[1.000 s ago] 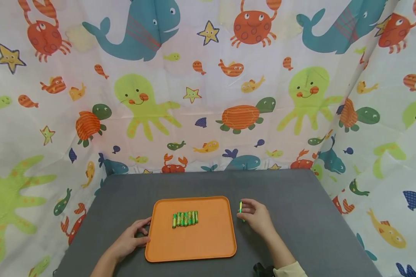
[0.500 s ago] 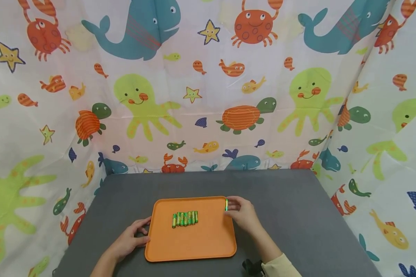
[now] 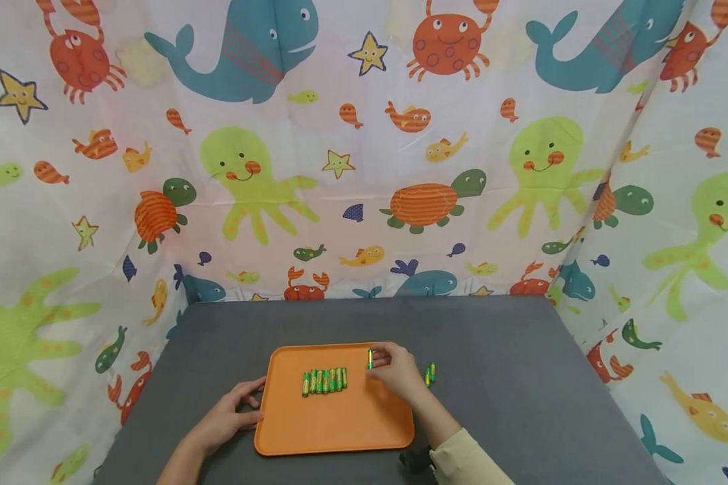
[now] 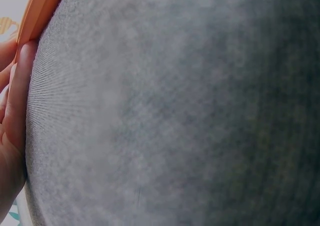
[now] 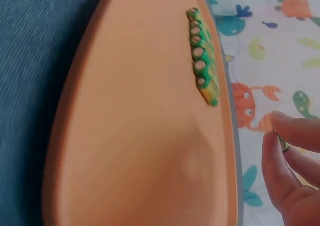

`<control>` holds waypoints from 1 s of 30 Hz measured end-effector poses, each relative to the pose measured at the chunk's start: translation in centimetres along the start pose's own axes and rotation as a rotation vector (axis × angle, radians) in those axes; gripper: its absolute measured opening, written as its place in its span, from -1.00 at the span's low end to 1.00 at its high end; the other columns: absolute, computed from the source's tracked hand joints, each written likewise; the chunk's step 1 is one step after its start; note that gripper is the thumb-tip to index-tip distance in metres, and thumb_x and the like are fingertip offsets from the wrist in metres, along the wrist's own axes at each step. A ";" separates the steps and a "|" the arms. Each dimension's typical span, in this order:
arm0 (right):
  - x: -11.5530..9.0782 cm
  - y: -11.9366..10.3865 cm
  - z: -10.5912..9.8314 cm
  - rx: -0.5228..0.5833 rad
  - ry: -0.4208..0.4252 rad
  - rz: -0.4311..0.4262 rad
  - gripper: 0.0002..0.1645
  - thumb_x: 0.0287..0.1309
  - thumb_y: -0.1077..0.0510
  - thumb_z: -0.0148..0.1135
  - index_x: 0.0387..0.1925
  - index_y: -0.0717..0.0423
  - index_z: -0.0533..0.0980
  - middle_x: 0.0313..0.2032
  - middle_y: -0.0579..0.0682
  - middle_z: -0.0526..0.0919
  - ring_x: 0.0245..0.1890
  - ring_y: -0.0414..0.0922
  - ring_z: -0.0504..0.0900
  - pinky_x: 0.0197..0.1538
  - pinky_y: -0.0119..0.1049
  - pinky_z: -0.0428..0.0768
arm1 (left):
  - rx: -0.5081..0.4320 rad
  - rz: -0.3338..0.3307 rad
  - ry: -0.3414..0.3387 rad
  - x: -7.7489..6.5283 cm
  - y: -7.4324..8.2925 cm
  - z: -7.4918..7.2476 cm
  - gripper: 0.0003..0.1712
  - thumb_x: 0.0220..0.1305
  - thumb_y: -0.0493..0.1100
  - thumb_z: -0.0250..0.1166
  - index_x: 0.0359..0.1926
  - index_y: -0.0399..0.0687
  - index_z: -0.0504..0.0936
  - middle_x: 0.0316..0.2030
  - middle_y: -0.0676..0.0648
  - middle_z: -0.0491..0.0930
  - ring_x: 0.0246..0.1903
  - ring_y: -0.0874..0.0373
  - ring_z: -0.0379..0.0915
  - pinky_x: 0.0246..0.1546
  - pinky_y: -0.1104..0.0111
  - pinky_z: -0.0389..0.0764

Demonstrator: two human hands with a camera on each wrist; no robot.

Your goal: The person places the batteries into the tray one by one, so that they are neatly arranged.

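My right hand (image 3: 394,369) pinches a small green-and-gold battery (image 3: 370,359) between thumb and fingers, over the right part of an orange tray (image 3: 334,431). In the right wrist view, the fingers (image 5: 277,158) show at the right edge with the held battery (image 5: 283,144) between them, mostly hidden. A row of several green batteries (image 3: 324,381) lies side by side on the tray, left of the held one. My left hand (image 3: 229,415) rests at the tray's left side, thumb and fingertips touching its rim. The left wrist view shows fingers (image 4: 22,81) against the tray edge (image 4: 42,9).
Two more green batteries (image 3: 430,374) lie on the grey table (image 3: 491,357) just right of the tray, close beside the right forearm. A curtain (image 3: 364,202) printed with sea animals hangs behind the table and along both sides.
My right hand has moved left with the battery, from the table beside the tray to over its right part. Two batteries on the table have come into sight. The left hand stays put.
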State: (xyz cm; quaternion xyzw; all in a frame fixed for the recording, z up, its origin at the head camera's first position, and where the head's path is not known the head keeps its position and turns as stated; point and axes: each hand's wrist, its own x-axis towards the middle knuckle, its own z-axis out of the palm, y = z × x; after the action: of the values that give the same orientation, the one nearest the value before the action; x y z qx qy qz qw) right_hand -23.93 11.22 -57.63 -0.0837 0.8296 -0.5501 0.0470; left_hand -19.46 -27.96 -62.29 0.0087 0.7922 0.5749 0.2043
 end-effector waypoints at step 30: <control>1.1 1.1 4.8 -0.117 -0.105 0.075 -0.42 -0.07 0.37 0.57 0.06 0.20 0.58 -0.17 0.03 0.62 -0.28 -0.16 0.59 -0.17 -0.19 0.66 | -0.023 0.015 -0.013 0.2 -0.2 0.1 -0.04 0.21 -0.19 0.47 0.54 -0.16 0.20 0.31 -0.27 0.21 0.02 -0.03 0.31 -0.12 0.22 0.71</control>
State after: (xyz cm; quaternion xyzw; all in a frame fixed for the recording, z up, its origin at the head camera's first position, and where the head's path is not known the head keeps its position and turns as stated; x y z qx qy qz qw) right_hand -24.26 7.12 -60.53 -0.0840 0.8593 -0.4932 0.1062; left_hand -19.56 -27.93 -62.58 0.0159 0.7843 0.5853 0.2052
